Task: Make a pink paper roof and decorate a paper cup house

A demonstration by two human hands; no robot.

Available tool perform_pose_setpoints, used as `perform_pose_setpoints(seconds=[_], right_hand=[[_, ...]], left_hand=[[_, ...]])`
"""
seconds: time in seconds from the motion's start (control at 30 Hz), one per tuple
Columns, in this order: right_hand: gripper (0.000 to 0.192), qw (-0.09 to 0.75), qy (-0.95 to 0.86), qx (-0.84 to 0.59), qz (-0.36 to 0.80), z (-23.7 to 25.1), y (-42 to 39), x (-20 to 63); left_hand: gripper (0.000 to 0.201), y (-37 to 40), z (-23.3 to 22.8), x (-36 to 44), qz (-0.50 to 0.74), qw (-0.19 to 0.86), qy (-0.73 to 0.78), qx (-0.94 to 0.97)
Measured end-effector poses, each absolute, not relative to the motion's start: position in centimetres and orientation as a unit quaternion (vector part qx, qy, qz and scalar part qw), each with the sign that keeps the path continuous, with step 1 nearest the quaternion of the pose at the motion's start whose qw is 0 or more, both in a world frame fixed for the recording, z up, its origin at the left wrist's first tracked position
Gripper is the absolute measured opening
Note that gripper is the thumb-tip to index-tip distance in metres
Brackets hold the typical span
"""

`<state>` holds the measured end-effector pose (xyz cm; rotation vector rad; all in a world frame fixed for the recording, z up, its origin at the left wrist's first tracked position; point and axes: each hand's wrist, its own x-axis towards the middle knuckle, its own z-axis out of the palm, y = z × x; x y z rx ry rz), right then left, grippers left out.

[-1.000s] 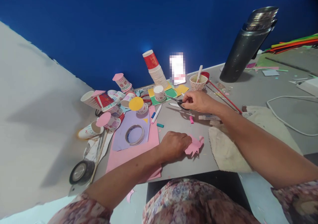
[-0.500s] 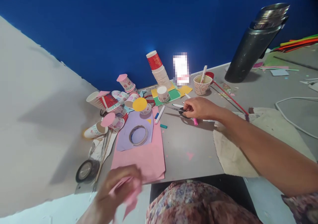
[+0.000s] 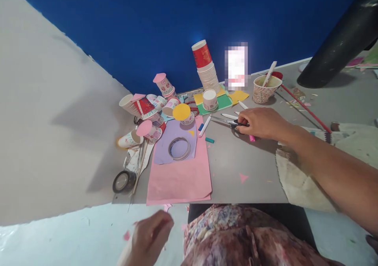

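My right hand (image 3: 261, 122) grips the black handles of a pair of scissors (image 3: 226, 120) low over the grey table. The blades point left, towards a white marker (image 3: 205, 126). Close by lie a teal cap (image 3: 209, 140) and a pink cap (image 3: 252, 138). My left hand (image 3: 152, 236) hangs below the table's front edge, slightly blurred, with its fingers curled together and nothing visible in them. Pink paper scraps (image 3: 126, 235) show around it on the floor. Above that hand, a pink sheet (image 3: 180, 183) and a purple sheet (image 3: 162, 140) lie on the table, with a tape roll (image 3: 179, 148) on top.
Decorated paper cups (image 3: 150, 131) with paper tops crowd the left side. A tall cup stack (image 3: 208, 75) stands at the back. Further right are a patterned cup (image 3: 264, 91) holding a marker, a dark flask (image 3: 333, 41) and a beige cloth (image 3: 307, 175). Black tape (image 3: 124, 181) lies left.
My left hand has let go of the crumpled pink paper and moved down past the table edge. The view has shifted left. My right hand stays on the scissors.
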<state>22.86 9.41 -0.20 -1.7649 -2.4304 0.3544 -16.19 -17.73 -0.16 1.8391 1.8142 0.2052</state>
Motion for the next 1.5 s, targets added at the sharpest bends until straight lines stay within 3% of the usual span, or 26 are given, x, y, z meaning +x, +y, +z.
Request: perform_pose_setpoints(seconds=[0.1,0.23,0.53,0.67,0.77,0.87,0.93,1.13,1.5], right_hand=[[0.019,0.030,-0.805,-0.582,0.115,0.4,9.1,22.6],[0.018,0.004,-0.804,-0.583,0.115,0.7,9.1,22.4],[0.016,-0.019,-0.772,-0.623,0.121,1.6,9.7,24.1],[0.012,-0.018,-0.774,-0.614,0.156,2.2,9.7,24.3],[0.012,-0.005,-0.779,-0.605,0.167,2.5,9.7,24.2],[0.012,0.003,-0.774,-0.613,0.160,2.9,9.7,24.5],[0.013,0.011,-0.767,-0.623,0.154,3.2,9.9,24.9],[0.014,0.059,-0.749,-0.642,0.154,3.8,10.2,26.4],[0.012,0.118,-0.740,-0.649,0.130,3.7,10.5,27.0]], left_hand=[[0.022,-13.5,0.0,-12.9,0.196,0.157,0.582,0.774],[0.022,-10.2,-1.3,-10.3,0.210,0.087,0.483,0.846],[0.038,-9.2,-1.6,-10.7,0.196,0.153,0.480,0.841],[0.023,-6.7,0.3,-10.2,0.171,0.197,0.495,0.829],[0.018,-2.9,1.6,-8.6,0.187,0.126,0.497,0.838],[0.015,1.7,2.3,-6.1,0.097,0.072,0.542,0.831],[0.020,4.6,2.4,-4.2,0.013,0.069,0.593,0.802],[0.026,9.5,1.7,-0.6,-0.050,0.066,0.603,0.794],[0.028,11.4,1.8,8.3,-0.010,0.120,0.532,0.838]])
